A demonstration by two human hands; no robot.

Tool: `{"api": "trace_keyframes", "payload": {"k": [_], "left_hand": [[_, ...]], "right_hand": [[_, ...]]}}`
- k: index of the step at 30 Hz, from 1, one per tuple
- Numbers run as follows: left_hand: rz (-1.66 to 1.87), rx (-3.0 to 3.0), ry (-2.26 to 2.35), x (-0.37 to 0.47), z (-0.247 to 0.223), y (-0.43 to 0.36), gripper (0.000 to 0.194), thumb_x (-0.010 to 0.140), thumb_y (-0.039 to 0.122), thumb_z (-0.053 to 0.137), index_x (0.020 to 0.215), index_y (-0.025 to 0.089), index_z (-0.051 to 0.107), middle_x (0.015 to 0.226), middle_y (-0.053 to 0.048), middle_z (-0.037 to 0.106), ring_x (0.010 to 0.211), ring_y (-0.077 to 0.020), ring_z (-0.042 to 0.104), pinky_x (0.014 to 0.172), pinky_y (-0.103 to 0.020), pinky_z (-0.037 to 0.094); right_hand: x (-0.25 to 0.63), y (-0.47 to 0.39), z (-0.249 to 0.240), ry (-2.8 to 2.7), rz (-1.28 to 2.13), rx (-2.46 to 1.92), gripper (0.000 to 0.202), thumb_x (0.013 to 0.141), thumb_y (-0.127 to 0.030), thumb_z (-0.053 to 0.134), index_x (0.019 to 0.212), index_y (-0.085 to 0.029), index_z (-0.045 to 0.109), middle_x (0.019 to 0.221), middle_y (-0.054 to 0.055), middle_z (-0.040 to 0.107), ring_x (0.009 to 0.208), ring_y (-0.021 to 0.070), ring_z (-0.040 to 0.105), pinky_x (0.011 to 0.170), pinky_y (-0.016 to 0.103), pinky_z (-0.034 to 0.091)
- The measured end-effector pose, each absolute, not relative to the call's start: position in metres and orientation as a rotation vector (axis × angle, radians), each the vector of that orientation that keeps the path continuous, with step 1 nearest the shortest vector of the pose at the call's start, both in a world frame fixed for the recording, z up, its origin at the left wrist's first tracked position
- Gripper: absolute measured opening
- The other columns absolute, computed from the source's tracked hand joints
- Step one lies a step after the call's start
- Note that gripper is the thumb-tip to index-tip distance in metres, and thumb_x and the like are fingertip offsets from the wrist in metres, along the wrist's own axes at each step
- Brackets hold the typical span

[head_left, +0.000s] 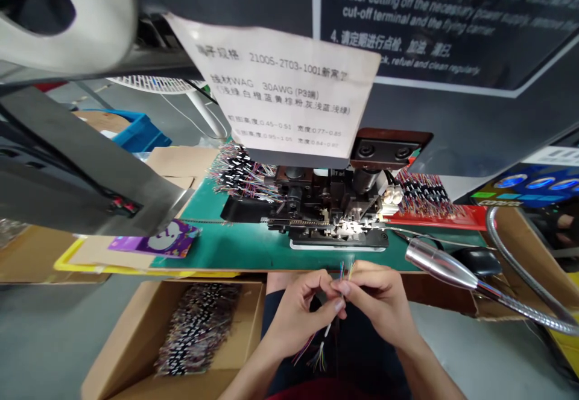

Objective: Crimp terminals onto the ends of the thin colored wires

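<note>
Both hands meet in front of the green table edge, below the black crimping machine point(337, 207). My left hand point(312, 309) pinches a small multi-coloured wire bundle point(320, 355), whose frayed lower ends hang down over my lap. My right hand point(377, 297) is closed at the thumb and forefinger on the upper wire ends point(350, 271), which fan out in blue, yellow and other thin strands. The fingertips of the two hands touch or nearly touch, hiding the middle of the bundle.
A cardboard box point(129, 333) of wire bundles stands at lower left. More bundles point(242, 174) lie behind the machine, and others on a red tray point(470, 216). A metal lamp point(438, 261) reaches in from the right. A purple packet point(158, 240) lies on the left.
</note>
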State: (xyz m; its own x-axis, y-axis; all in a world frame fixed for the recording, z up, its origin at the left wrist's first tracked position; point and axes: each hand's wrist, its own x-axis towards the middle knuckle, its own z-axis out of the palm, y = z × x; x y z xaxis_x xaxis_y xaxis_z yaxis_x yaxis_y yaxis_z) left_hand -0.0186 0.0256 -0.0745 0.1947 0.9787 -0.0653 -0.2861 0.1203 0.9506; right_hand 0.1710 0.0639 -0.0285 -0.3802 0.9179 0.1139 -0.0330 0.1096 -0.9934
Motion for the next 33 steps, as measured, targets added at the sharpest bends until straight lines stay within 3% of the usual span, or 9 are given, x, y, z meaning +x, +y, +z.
{"api": "trace_keyframes", "payload": {"k": [5,11,15,19,26,33], "left_hand": [[1.131,1.045,0.872,-0.022,-0.070,0.021,0.029,0.100,0.022,0.083,0.081,0.021,0.062,0.081,-0.002,0.077,0.071,-0.0178,0.073,0.076,-0.029,0.053],[1.165,1.257,0.993,-0.022,-0.056,0.030,0.018,0.096,0.011,0.079,0.087,0.022,0.069,0.083,0.000,0.076,0.079,-0.0177,0.072,0.078,-0.027,0.053],[1.204,1.160,1.012,-0.023,-0.050,0.042,0.014,0.101,0.023,0.084,0.091,0.022,0.076,0.083,-0.001,0.082,0.078,-0.0184,0.078,0.078,-0.027,0.056],[1.192,0.921,0.998,-0.025,-0.053,0.051,0.025,0.097,0.037,0.093,0.088,0.020,0.077,0.083,-0.004,0.086,0.076,-0.0212,0.082,0.076,-0.029,0.060],[1.326,0.805,0.937,-0.014,-0.054,0.062,0.040,0.091,0.042,0.098,0.077,0.020,0.068,0.073,0.000,0.079,0.063,-0.0166,0.075,0.065,-0.024,0.059],[1.398,0.746,0.932,-0.005,-0.060,0.062,0.029,0.097,0.039,0.092,0.085,0.021,0.072,0.074,0.001,0.077,0.058,-0.0149,0.069,0.062,-0.025,0.060]], "right_hand": [[0.170,0.076,-0.022,-1.504,1.234,-0.941,0.017,0.107,-0.022,0.082,0.099,-0.026,0.096,0.077,0.001,0.077,0.070,0.0160,0.066,0.064,0.028,0.048],[0.162,0.079,-0.019,-1.555,1.283,-0.922,0.021,0.108,-0.022,0.080,0.092,-0.024,0.093,0.074,0.001,0.077,0.067,0.0163,0.065,0.064,0.028,0.049],[0.162,0.083,-0.018,-1.576,1.231,-0.930,0.015,0.107,-0.022,0.080,0.103,-0.026,0.094,0.082,0.002,0.083,0.070,0.0170,0.068,0.067,0.028,0.053],[0.166,0.088,-0.024,-1.544,1.224,-0.987,0.023,0.104,-0.021,0.083,0.122,-0.029,0.094,0.076,-0.001,0.081,0.060,0.0149,0.064,0.061,0.026,0.052],[0.156,0.086,-0.032,-1.535,1.220,-0.976,0.024,0.112,-0.023,0.073,0.120,-0.030,0.095,0.072,0.000,0.078,0.060,0.0155,0.067,0.061,0.027,0.053],[0.150,0.090,-0.033,-1.475,1.233,-1.039,0.024,0.113,-0.033,0.073,0.111,-0.026,0.096,0.070,0.002,0.075,0.056,0.0170,0.063,0.054,0.028,0.050]]}}
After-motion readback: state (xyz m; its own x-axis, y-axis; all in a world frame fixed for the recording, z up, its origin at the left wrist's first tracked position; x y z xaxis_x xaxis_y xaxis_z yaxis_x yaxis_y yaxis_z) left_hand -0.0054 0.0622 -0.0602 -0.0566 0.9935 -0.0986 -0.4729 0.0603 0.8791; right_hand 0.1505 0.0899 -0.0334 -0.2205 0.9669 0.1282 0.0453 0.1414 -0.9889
